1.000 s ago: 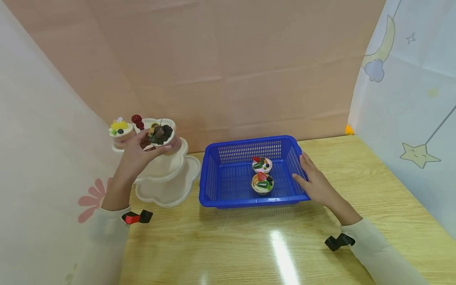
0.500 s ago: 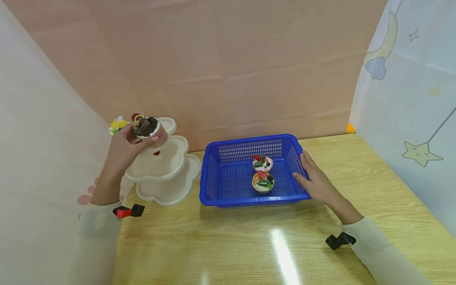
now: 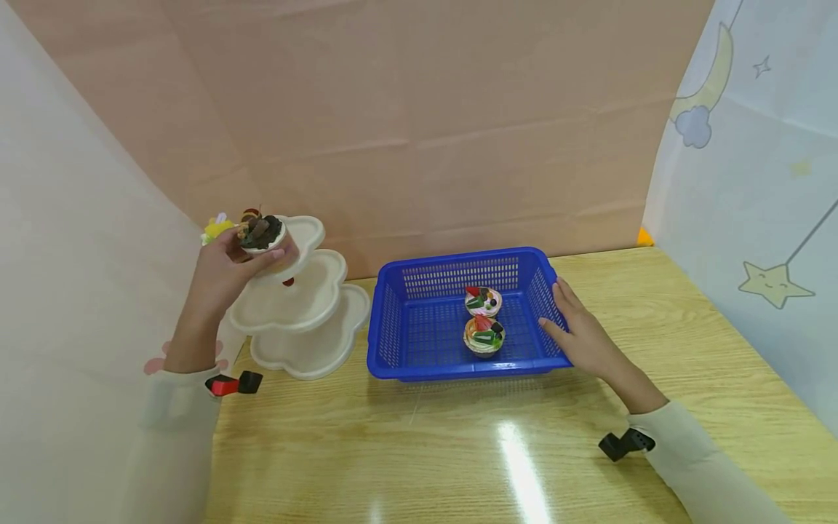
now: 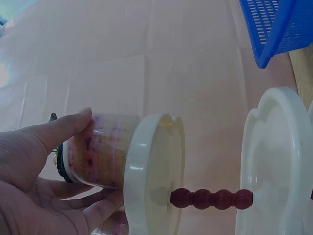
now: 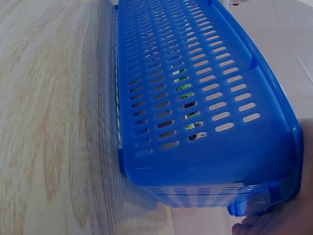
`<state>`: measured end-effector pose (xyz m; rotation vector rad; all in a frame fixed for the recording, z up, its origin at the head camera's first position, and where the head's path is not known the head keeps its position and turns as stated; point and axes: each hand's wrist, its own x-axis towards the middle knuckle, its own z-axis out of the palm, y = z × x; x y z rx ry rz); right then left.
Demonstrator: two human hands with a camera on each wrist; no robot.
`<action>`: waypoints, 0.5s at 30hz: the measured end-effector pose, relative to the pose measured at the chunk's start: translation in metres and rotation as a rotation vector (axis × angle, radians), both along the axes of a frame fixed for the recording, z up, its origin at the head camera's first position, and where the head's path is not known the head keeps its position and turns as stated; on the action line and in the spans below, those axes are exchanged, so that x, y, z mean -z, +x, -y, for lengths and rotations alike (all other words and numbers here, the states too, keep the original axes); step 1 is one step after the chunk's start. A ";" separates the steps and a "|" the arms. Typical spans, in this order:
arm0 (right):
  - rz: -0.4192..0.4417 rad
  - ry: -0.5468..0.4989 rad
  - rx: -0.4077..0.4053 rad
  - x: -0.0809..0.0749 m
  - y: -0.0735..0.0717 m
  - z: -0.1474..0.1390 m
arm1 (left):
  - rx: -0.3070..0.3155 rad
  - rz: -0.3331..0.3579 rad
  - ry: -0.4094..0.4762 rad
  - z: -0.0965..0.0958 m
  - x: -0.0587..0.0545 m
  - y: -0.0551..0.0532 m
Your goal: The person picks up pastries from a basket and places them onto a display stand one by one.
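Observation:
My left hand [image 3: 219, 273] holds a clear dessert cup [image 3: 268, 239] with a dark chocolate topping, thumb on one side and fingers on the other. In the left wrist view, the base of this cake-filled cup [image 4: 105, 152] meets the top tier [image 4: 139, 171] of a white tiered stand [image 3: 291, 295]. A yellow-topped dessert cup [image 3: 216, 228] sits behind the hand, mostly covered. My right hand [image 3: 585, 338] grips the right end of a blue plastic basket [image 3: 393, 375], thumb inside the rim, other fingers outside. Inside the basket are two fruit-topped cupcakes [image 3: 483, 300].
Red beaded posts [image 4: 212, 199] separate the stand's scalloped tiers. The basket stands just right of the stand on the wooden table [image 3: 366, 458]. A fabric wall [image 3: 406, 145] rises behind, with a white patterned sheet [image 3: 779, 218] at the right.
My left hand has carried the chocolate-topped cup left and slightly up, onto the stand's top tier, covering more of the yellow-topped cup. The right hand stays at the basket.

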<state>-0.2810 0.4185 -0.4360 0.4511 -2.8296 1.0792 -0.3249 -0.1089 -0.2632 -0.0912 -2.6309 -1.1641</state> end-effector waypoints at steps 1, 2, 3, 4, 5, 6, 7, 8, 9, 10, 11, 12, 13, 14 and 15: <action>0.000 0.000 0.000 0.000 0.000 0.000 | -0.006 0.001 -0.008 0.000 0.000 0.000; -0.001 0.001 -0.001 0.000 0.000 0.000 | -0.008 0.000 -0.012 0.000 0.000 0.000; -0.002 0.002 0.000 0.000 0.000 0.000 | -0.013 -0.001 -0.014 -0.001 -0.001 -0.001; -0.003 0.003 -0.001 0.000 0.000 0.000 | -0.018 -0.003 -0.018 -0.001 -0.001 -0.001; -0.004 0.004 -0.002 0.000 0.000 -0.001 | -0.023 -0.009 -0.020 -0.002 -0.001 -0.001; -0.006 0.005 -0.002 0.001 0.000 -0.001 | -0.028 -0.014 -0.020 -0.002 -0.001 -0.001; -0.008 0.006 -0.003 0.001 0.000 -0.001 | -0.037 -0.019 -0.021 -0.002 -0.001 -0.001; -0.009 0.007 -0.003 0.001 0.000 -0.001 | -0.047 -0.023 -0.022 -0.003 -0.001 -0.001; -0.011 0.007 -0.004 0.001 0.000 -0.001 | -0.059 -0.028 -0.026 -0.003 -0.001 -0.001; -0.012 0.008 -0.004 0.001 0.000 -0.001 | -0.067 -0.032 -0.027 -0.004 0.000 -0.001; -0.014 0.008 -0.004 0.001 0.000 -0.001 | -0.076 -0.038 -0.031 -0.004 0.000 -0.002; -0.015 0.009 -0.004 0.001 0.000 -0.001 | -0.085 -0.041 -0.039 -0.005 0.001 -0.002; -0.015 0.010 -0.004 0.001 0.000 -0.001 | -0.090 -0.048 -0.044 -0.006 0.002 -0.002; -0.014 0.011 -0.004 0.001 0.000 -0.001 | -0.092 -0.055 -0.040 -0.006 0.002 -0.002; -0.015 0.011 -0.004 0.001 0.000 -0.001 | -0.090 -0.063 -0.037 -0.007 0.003 -0.003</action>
